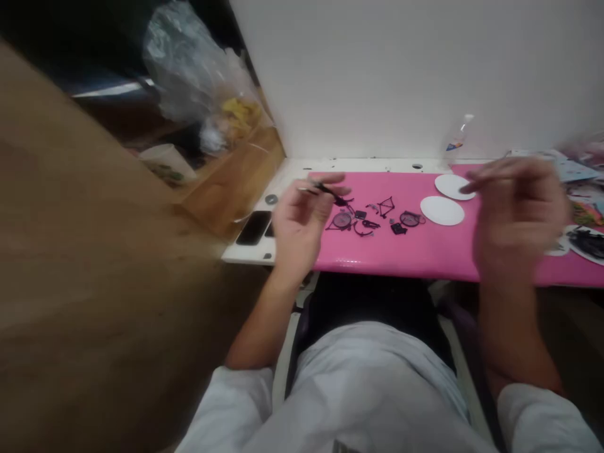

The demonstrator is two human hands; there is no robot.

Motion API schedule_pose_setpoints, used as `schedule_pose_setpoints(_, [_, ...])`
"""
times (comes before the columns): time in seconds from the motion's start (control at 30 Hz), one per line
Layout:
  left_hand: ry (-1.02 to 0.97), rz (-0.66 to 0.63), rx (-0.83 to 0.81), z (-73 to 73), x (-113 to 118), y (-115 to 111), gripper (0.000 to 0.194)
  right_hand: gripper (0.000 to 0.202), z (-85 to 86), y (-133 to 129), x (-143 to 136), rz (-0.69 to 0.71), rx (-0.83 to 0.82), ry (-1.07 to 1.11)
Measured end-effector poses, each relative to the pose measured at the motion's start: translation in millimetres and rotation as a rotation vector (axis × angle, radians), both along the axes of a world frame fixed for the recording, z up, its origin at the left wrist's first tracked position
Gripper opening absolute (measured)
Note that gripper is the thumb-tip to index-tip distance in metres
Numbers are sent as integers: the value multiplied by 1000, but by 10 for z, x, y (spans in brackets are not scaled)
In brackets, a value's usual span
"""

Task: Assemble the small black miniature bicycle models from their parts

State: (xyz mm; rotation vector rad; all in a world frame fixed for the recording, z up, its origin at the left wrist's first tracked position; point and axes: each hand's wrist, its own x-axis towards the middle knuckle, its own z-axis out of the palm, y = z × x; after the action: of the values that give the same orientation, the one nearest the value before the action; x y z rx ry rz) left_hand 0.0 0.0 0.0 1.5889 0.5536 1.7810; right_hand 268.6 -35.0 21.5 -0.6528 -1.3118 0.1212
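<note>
My left hand [302, 217] is closed on a thin black part [334, 194], held above the left side of the pink mat [377, 257]. Blurred by motion, my right hand [516, 204] hangs over the right side, near two white discs [442, 210]; whether it holds anything is not clear. Between the hands lie small black model pieces: a frame [386, 206], a spoked wheel [342, 219], another wheel [409, 218], a curved piece [362, 230] and a small block [399, 229].
A clear bottle [458, 138] stands by the white wall. On the right, a white plate [572, 241] bears black parts beside colourful packets [587, 212]. A phone [253, 228] lies at the table's left end. Farther left are a wooden box [231, 179], plastic bags [189, 69] and a cup [166, 162].
</note>
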Motion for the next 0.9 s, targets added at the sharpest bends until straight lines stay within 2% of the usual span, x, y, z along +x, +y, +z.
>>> schedule_pose_setpoints(0.07, [40,-70,-141,-235,45,187,39,23,-154,212,12,57,-150,-89])
schedule_pose_setpoints(0.2, [90,-202,-372,-729,166,452,46,37,-579,618,84,162,-327,-155])
schedule_pose_setpoints(0.33, [125,-294,-476,-1159,290,630,47,37,-980,841,126,182,-525,-252])
schedule_pose_setpoints(0.43, [141,-336,-542,-1412,355,731,45,31,-1229,932,94,220,-630,-326])
schedule_pose_setpoints(0.5, [143,-316,-542,-1559,384,796,42,29,-1378,979,44,228,-642,-390])
schedule_pose_setpoints(0.67, [147,-241,-590,-1831,419,932,40,17,-1677,1058,-99,224,-576,-455])
schedule_pose_setpoints(0.8, [71,-274,-709,-1908,407,964,42,13,-1832,1089,-151,207,-526,-452])
schedule_pose_setpoints(0.9, [43,-317,-737,-1929,393,962,42,14,-1920,1101,-155,167,-538,-452])
